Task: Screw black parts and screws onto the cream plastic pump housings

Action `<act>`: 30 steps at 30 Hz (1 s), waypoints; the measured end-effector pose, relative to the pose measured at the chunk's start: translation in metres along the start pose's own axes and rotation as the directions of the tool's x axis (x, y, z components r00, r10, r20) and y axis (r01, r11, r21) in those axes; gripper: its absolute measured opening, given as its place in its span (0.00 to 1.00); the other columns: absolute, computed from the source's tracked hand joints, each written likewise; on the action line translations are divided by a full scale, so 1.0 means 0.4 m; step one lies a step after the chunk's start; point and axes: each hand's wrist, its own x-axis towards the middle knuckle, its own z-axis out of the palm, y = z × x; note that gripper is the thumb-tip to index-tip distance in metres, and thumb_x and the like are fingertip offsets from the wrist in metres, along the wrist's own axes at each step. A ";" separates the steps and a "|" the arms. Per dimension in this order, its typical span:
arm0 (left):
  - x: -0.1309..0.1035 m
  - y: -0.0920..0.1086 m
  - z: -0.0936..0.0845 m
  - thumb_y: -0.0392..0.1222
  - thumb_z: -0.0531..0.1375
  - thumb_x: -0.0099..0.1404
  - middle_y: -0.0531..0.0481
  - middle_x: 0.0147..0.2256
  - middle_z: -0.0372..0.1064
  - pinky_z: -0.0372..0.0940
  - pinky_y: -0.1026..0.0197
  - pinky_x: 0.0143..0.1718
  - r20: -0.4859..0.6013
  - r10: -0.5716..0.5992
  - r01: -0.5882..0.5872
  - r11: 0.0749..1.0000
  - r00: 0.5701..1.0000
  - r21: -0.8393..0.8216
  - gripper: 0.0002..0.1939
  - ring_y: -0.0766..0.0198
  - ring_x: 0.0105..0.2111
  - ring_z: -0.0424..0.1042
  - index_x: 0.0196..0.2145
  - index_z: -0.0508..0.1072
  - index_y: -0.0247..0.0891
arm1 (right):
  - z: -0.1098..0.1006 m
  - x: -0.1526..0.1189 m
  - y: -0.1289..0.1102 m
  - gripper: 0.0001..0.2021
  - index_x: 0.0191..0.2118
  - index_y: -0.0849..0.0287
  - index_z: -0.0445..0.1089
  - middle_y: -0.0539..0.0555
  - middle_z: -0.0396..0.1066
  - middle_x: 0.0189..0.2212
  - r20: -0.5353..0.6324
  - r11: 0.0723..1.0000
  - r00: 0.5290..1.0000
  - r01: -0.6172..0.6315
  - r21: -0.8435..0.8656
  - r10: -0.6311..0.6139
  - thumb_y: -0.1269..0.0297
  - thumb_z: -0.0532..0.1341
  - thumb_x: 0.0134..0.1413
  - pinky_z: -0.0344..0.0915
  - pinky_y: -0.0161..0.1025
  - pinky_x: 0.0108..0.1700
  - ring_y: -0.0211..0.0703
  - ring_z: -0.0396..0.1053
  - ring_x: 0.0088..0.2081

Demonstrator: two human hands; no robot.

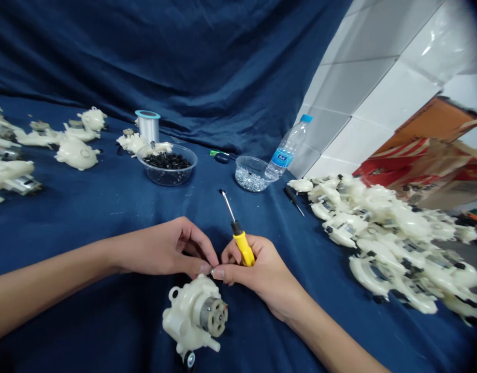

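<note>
My left hand (172, 248) pinches a tiny metallic piece (212, 271) between thumb and forefinger, and my right thumb meets it from the other side. A yellow-handled screwdriver (244, 248) rests in my right hand (257, 269), its shaft pointing up and away. Just below my fingertips, a cream plastic housing (187, 321) with a round silver motor (214, 316) lies on the blue cloth. A small black wheel-like part (189, 359) shows at its lower end.
Clear bowls of black parts (168, 161) and small screws (250, 180) stand ahead, near a tilted bottle (287, 147) and thread spool (148, 127). Cream assemblies lie at left (77, 153) and in a pile at right (393, 233). A black screwdriver (293, 199) lies beside the pile.
</note>
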 end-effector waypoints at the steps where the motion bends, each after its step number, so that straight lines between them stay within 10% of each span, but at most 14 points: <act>1: 0.000 0.003 0.000 0.40 0.68 0.63 0.45 0.36 0.80 0.68 0.64 0.37 0.006 -0.003 0.003 1.000 1.000 0.014 0.08 0.61 0.36 0.76 0.39 0.82 0.34 | 0.000 0.000 0.000 0.24 0.21 0.59 0.61 0.44 0.68 0.21 0.000 1.000 1.000 0.002 -0.008 -0.002 0.66 0.80 0.26 0.62 0.33 0.28 0.32 0.63 0.22; 16: -0.006 0.007 0.003 0.42 0.67 0.63 0.48 0.35 0.78 0.66 0.67 0.35 -0.022 0.001 0.002 0.992 1.000 0.127 0.08 0.63 0.35 0.74 0.37 0.81 0.35 | -0.029 -0.033 -0.002 0.24 0.21 0.57 0.57 0.46 0.66 0.24 -0.110 0.892 0.951 0.227 -0.391 -0.290 0.58 0.75 0.41 0.59 0.36 0.31 0.35 0.60 0.26; 20: -0.013 0.008 0.012 0.44 0.64 0.65 0.51 0.34 0.76 0.65 0.69 0.33 -0.060 -0.040 0.049 0.987 0.997 0.152 0.09 0.65 0.32 0.73 0.37 0.78 0.36 | -0.102 -0.113 0.008 0.11 0.39 0.56 0.74 0.46 0.63 0.27 -0.180 0.717 0.885 0.213 -0.663 -0.430 0.58 0.69 0.53 0.61 0.38 0.38 0.38 0.61 0.29; 30: -0.003 -0.004 0.018 0.43 0.65 0.64 0.52 0.32 0.78 0.66 0.70 0.32 -0.046 -0.090 0.092 0.994 0.995 0.057 0.08 0.66 0.32 0.74 0.35 0.78 0.36 | -0.327 -0.237 0.050 0.25 0.62 0.54 0.66 0.47 0.61 0.29 -0.284 0.530 0.876 -0.038 -0.847 -0.391 0.53 0.61 0.62 0.67 0.44 0.44 0.43 0.64 0.31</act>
